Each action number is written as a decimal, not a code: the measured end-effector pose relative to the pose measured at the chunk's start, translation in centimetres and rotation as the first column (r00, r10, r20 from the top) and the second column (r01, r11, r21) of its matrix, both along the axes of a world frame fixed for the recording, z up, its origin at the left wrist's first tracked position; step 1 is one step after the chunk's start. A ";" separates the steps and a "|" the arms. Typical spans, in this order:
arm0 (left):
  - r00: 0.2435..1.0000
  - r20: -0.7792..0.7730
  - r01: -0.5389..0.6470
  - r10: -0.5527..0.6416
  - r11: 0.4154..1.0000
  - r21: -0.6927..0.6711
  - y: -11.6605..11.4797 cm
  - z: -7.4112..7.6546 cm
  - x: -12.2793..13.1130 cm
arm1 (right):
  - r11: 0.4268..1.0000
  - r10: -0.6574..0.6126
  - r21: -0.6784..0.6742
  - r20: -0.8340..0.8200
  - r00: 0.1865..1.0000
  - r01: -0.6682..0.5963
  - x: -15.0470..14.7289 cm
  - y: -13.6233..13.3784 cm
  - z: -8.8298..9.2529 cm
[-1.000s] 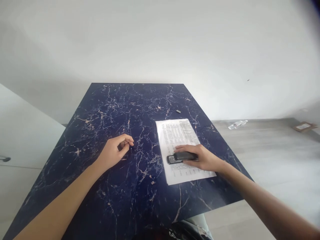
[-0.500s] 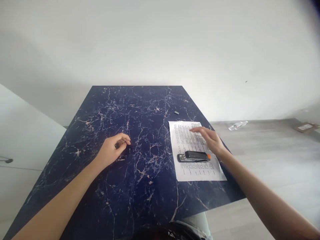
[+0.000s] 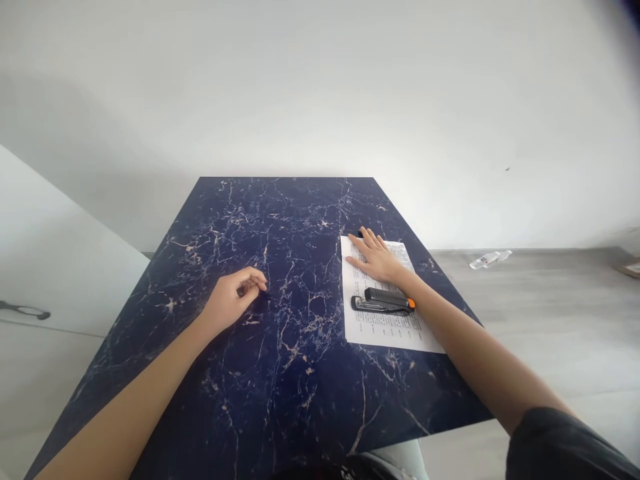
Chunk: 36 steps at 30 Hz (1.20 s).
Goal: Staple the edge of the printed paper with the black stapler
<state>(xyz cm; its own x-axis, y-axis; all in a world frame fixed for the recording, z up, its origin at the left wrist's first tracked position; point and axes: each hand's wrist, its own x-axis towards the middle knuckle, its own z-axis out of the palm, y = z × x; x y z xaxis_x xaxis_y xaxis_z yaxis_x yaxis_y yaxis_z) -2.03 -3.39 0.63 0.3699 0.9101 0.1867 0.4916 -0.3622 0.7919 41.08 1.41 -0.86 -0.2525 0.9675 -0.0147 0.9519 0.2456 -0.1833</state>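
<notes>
Printed paper sheets (image 3: 370,331) lie on the right part of the dark blue marbled table (image 3: 295,393). On the paper rests a black stapler (image 3: 383,301) with an orange end. My right hand (image 3: 376,257) is spread flat over the upper part of the paper, behind the stapler, its fingertips reaching the far edge. A small dark object (image 3: 361,233) shows partly beside those fingertips. My left hand (image 3: 239,293) rests on the table left of the paper, its fingers curled with the thumb near the fingertips; whether anything small is between them is hidden.
Behind the table stands a white wall (image 3: 300,87). A clear plastic piece (image 3: 490,259) lies on the grey floor at the right. On the left is a white cabinet front with a dark handle (image 3: 25,311).
My right hand has moved forward and left and flattened onto the paper. The paper and stapler have shifted slightly and turned a little. My left hand stays curled, and the view has shifted.
</notes>
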 end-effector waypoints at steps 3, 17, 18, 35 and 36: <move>1.000 0.009 0.007 -0.007 1.000 0.010 -0.1 0.3 0.3 | 1.000 0.000 -0.011 0.014 1.000 0.001 -0.2 0.1 -0.2; 0.696 0.484 -0.631 0.530 0.773 0.062 3.5 0.0 -4.5 | 0.993 0.109 -0.032 -0.053 0.993 -0.110 -18.0 5.1 0.2; 0.554 0.552 -0.741 0.623 0.671 -0.014 4.1 -0.2 -5.5 | 0.992 0.123 -0.033 -0.067 0.990 -0.125 -20.3 5.3 0.2; 0.205 0.550 -0.913 0.810 0.361 -0.191 6.0 -1.0 -11.7 | 0.889 0.457 0.126 -0.158 0.876 -0.441 -38.3 3.8 0.4; 0.262 0.538 -0.898 0.801 0.407 -0.169 5.8 -1.0 -11.7 | 0.875 0.483 0.115 -0.157 0.862 -0.470 -37.7 3.4 0.2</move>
